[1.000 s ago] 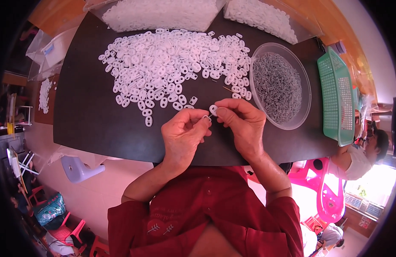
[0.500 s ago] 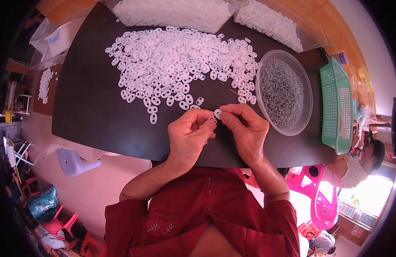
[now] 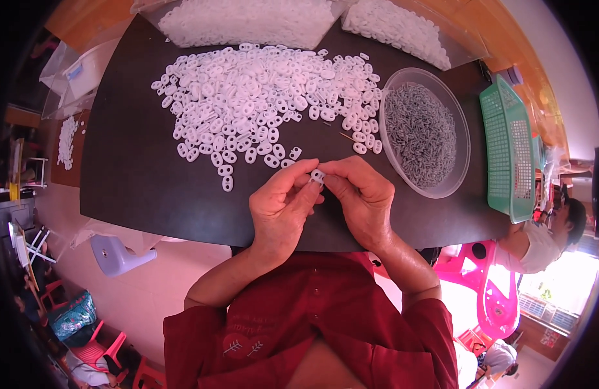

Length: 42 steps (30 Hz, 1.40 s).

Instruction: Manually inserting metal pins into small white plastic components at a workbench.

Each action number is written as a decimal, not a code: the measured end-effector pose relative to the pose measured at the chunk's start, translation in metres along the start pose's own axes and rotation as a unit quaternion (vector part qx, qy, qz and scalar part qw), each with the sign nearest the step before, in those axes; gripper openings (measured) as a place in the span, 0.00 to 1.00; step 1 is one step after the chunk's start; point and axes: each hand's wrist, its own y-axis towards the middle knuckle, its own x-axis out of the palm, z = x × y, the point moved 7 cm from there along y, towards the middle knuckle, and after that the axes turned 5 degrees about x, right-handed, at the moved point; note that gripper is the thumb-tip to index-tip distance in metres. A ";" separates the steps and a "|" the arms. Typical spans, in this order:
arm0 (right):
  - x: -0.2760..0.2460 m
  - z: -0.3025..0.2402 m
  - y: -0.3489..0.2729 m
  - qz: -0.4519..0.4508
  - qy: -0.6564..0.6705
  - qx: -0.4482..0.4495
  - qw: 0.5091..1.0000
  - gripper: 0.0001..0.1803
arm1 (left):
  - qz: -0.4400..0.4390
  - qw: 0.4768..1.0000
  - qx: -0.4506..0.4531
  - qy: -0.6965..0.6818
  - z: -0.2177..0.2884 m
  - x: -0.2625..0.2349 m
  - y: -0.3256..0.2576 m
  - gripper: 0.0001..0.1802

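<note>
We are looking down at our two hands meeting just below the centre of the frame, over the near edge of a dark table (image 3: 137, 168). Our left hand (image 3: 281, 211) and right hand (image 3: 359, 198) are both pinching one small white plastic piece (image 3: 317, 176) between thumb and fingertips, the fingers curled in tight so the piece is sitting right where the two hands touch. We judge we are holding it up close like this because it is too small to work on any other way; whether a second part is being pressed into it, we cannot tell.

Above the hands, across the upper middle of the frame, a loose heap of white plastic pieces (image 3: 260, 97) is spreading over the table, its nearest strays lying just beyond our fingertips, within easy reach. To the right of the heap a clear round bowl (image 3: 455, 139) is holding a mass of small grey metal parts (image 3: 419, 133), again close beside our right hand. Further right a green plastic basket (image 3: 506, 149) is standing at the table's edge. Along the top of the frame, clear bags of white pieces (image 3: 247, 19) are lying well apart from the hands. At the lower right another person (image 3: 539, 240) is sitting beside a pink chair (image 3: 481, 292).
</note>
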 end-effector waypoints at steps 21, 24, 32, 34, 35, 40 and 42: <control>-0.001 -0.011 -0.013 0.004 -0.048 -0.083 0.995 0.20 | 0.006 0.995 0.009 -0.102 0.003 0.003 0.000 0.12; -0.003 -0.016 -0.012 0.008 -0.047 -0.084 0.995 0.19 | 0.011 0.993 0.009 -0.115 0.004 0.003 -0.001 0.11; 0.001 -0.016 -0.014 0.012 -0.032 -0.100 0.994 0.19 | 0.008 0.995 0.032 -0.098 0.009 0.002 -0.002 0.13; 0.002 -0.016 -0.015 0.024 -0.012 -0.100 0.995 0.19 | -0.002 0.995 0.047 -0.092 0.009 0.001 -0.002 0.14; 0.003 -0.017 -0.015 0.024 -0.012 -0.099 0.995 0.19 | -0.001 0.995 0.047 -0.092 0.009 0.001 -0.003 0.14; 0.001 -0.030 -0.015 0.036 -0.031 -0.143 0.989 0.18 | 0.012 0.995 0.055 -0.087 0.013 0.002 -0.005 0.13; 0.002 -0.029 -0.016 0.044 -0.026 -0.141 0.989 0.17 | 0.012 0.995 0.057 -0.086 0.015 0.002 -0.006 0.13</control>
